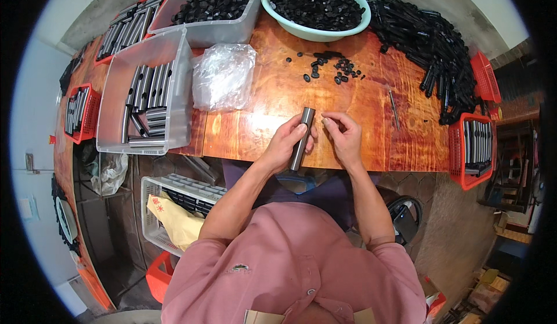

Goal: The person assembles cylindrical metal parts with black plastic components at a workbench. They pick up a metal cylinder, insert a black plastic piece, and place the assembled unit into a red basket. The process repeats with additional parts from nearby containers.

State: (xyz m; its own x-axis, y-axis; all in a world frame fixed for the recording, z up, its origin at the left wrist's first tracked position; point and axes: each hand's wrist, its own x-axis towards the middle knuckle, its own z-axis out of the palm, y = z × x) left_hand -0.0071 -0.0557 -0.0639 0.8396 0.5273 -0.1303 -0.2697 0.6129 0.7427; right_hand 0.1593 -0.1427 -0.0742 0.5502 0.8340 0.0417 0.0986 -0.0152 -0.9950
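My left hand (288,142) is wrapped round a dark grey, shiny tube (301,140), held tilted at the near edge of the wooden table. Just right of the tube's upper end, my right hand (344,138) is closed in a pinch, apart from the tube. Whatever its fingertips hold, if anything, is too small to make out. Beyond the hands lie several small black plugs (344,69) in a loose group. A thin, pen-like tool (393,108) lies to the right of my right hand.
A clear bin (180,115) of similar tubes and a plastic bag (223,77) stand left. At the back are a bin (249,25) and a pale green basin (325,35), both full of black parts. Black tubes (418,40) are heaped back right, near a red basket (467,179).
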